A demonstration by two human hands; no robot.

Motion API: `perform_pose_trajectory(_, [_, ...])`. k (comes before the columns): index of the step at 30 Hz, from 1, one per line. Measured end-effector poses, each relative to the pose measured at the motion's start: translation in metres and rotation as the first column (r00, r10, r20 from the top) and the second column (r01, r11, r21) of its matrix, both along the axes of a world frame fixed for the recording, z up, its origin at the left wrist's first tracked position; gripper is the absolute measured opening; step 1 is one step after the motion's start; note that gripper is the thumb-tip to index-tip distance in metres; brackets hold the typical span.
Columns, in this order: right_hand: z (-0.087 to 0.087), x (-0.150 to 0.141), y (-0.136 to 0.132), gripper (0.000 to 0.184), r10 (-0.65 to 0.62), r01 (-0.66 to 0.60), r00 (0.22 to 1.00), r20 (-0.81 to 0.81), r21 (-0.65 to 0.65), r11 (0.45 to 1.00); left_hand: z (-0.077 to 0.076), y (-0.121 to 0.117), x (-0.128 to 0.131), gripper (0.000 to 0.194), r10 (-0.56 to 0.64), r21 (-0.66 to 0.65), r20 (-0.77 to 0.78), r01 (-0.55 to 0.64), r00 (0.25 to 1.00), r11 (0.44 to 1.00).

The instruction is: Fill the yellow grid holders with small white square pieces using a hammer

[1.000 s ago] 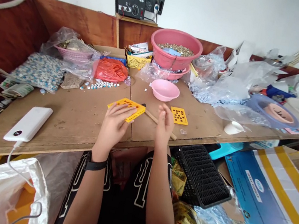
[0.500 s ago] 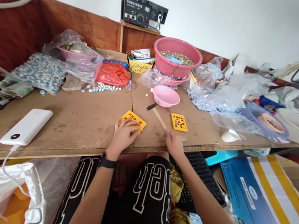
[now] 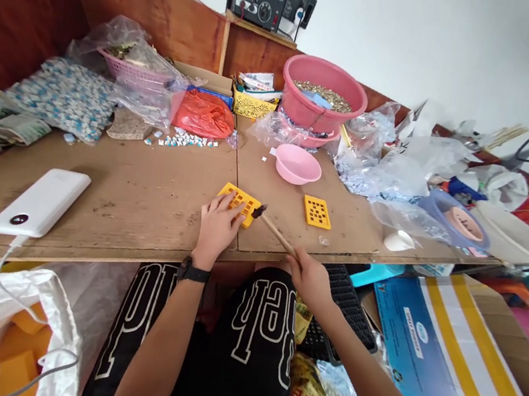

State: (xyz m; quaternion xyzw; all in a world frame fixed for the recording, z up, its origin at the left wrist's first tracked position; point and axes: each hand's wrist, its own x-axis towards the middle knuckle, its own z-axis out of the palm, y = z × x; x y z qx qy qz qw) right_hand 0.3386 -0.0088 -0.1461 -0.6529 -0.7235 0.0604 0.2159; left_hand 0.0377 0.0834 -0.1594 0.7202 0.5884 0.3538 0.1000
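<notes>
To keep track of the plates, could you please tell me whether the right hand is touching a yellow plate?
No, the right hand grips the wooden handle of a dark-tipped brush.

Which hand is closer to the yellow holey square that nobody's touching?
The right hand. It grips a wooden stick just on the near side of that yellow square. The left hand is farther off to the left, on the other yellow piece.
</notes>
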Motion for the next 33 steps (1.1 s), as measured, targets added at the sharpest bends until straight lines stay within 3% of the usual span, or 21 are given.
perform_pose_trajectory(4, [0.001, -0.001, 0.009, 0.034, -0.067, 0.067, 0.997, 0.042, 0.006, 0.998, 0.0, -0.001, 0.002, 0.041, -0.001, -0.002, -0.006, 0.0, 1.0, 1.0])
perform_pose_trajectory(7, [0.003, -0.001, 0.017, 0.032, -0.047, 0.049, 0.997, 0.066, -0.034, 0.998, 0.0, -0.002, 0.001, 0.04, -0.007, -0.006, 0.007, 0.007, 1.0, 1.0])
perform_pose_trajectory(11, [0.003, -0.008, 0.027, 0.032, -0.127, 0.127, 0.992, 0.026, 0.033, 0.991, -0.002, -0.001, 0.001, 0.04, 0.001, -0.015, 0.001, -0.001, 1.0, 1.0])
perform_pose_trajectory(14, [0.01, -0.008, 0.029, 0.029, -0.102, 0.104, 0.994, 0.048, -0.048, 0.993, -0.001, -0.002, 0.003, 0.039, 0.025, -0.011, 0.001, -0.025, 1.0, 1.0])
perform_pose_trajectory(17, [0.023, -0.001, 0.022, 0.034, -0.058, 0.058, 0.998, -0.019, -0.002, 0.998, 0.005, -0.004, -0.002, 0.037, 0.06, 0.031, 0.105, -0.063, 0.993, 0.998])
perform_pose_trajectory(21, [0.029, 0.001, 0.0, 0.041, -0.081, 0.107, 0.981, -0.176, 0.144, 0.984, 0.011, -0.005, -0.025, 0.042, 0.003, 0.154, 0.186, -0.033, 0.983, 0.988])
perform_pose_trajectory(27, [0.002, -0.014, -0.03, 0.042, -0.056, 0.052, 0.991, -0.126, -0.031, 0.998, 0.004, -0.001, -0.044, 0.038, 0.054, -0.035, 0.093, -0.051, 0.994, 0.998])
perform_pose_trajectory(33, [0.005, -0.018, -0.036, 0.048, -0.136, 0.192, 0.934, -0.33, 0.145, 0.971, 0.007, -0.002, -0.037, 0.044, 0.134, -0.034, 0.103, -0.131, 0.986, 0.991])
